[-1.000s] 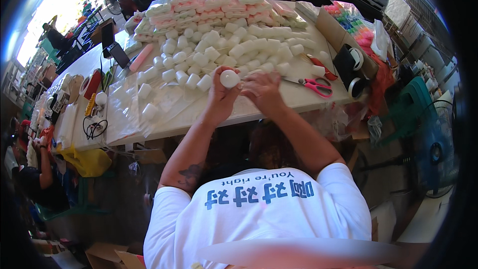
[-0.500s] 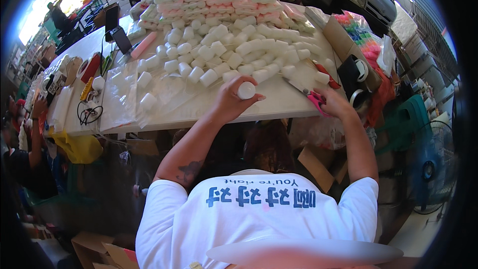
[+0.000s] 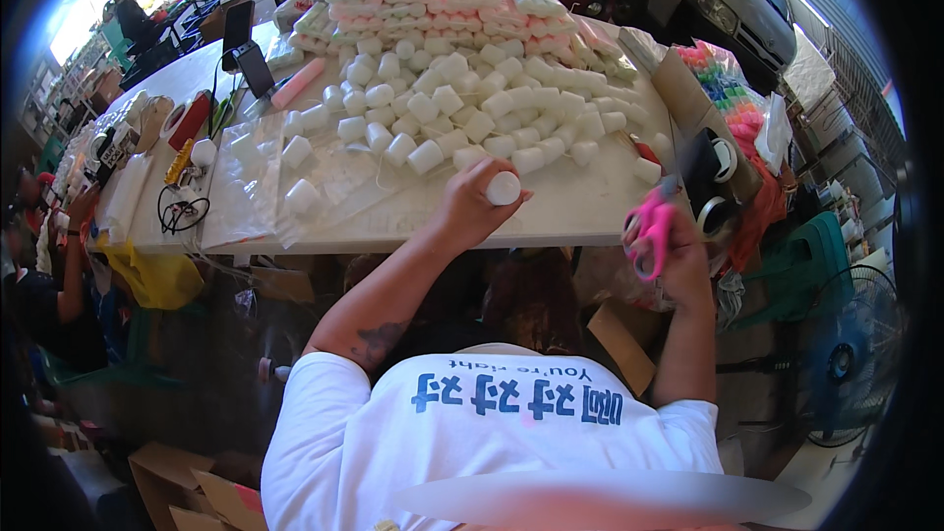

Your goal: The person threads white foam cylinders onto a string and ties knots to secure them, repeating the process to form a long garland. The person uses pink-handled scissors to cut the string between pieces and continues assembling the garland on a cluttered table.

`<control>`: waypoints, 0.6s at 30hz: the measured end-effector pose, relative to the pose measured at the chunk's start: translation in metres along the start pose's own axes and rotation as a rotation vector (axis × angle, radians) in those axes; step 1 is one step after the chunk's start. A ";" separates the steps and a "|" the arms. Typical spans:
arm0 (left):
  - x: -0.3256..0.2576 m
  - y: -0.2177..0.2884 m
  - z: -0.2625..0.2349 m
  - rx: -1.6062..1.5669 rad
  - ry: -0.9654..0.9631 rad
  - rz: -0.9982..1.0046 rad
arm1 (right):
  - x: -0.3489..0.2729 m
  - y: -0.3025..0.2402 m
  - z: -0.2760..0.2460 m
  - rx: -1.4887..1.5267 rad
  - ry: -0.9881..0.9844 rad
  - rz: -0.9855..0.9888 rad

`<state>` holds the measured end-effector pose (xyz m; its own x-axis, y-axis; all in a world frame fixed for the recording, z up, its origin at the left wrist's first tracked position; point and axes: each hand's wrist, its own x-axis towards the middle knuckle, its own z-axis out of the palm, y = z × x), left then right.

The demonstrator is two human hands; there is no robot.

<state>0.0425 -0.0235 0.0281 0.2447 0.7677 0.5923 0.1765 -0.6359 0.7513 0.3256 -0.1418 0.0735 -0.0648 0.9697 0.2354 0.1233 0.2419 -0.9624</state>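
My left hand (image 3: 465, 206) is closed around a short white cylinder (image 3: 503, 189), its round flat end showing, just above the table's near edge. Next to it lies a large heap of similar white cylinders (image 3: 425, 106). Off to the right, my right hand (image 3: 686, 261) grips pink-handled scissors (image 3: 649, 241), lifted over the near edge of the table. The scissor blades point away from me and are blurred. A red-handled tool (image 3: 644, 151) lies partly hidden at the right of the heap.
Packed bags of pink and white pieces (image 3: 433, 2) are stacked at the back of the white table (image 3: 393, 226). Clear plastic bags (image 3: 241, 187) and a cable (image 3: 184, 211) lie left. A cardboard box (image 3: 686, 88) and rolls of tape stand right. A co-worker's hand (image 3: 84, 202) shows far left.
My right hand has raised the scissors off the table and drawn them toward me, with their handles now upright. My left hand keeps hold of the white cylinder, having shifted only slightly.
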 end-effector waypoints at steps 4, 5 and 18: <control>0.002 0.000 0.005 0.022 -0.006 -0.027 | 0.029 -0.038 0.051 0.520 0.175 -0.461; 0.001 0.001 0.006 0.022 0.008 -0.011 | 0.032 -0.041 0.064 0.861 0.132 -0.315; 0.008 -0.011 0.006 0.026 -0.044 -0.011 | 0.062 -0.015 0.112 -0.040 0.152 -0.738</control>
<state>0.0487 -0.0108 0.0230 0.2844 0.7706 0.5703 0.2041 -0.6299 0.7494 0.2084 -0.0886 0.0871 -0.0073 0.5484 0.8362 0.1369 0.8289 -0.5424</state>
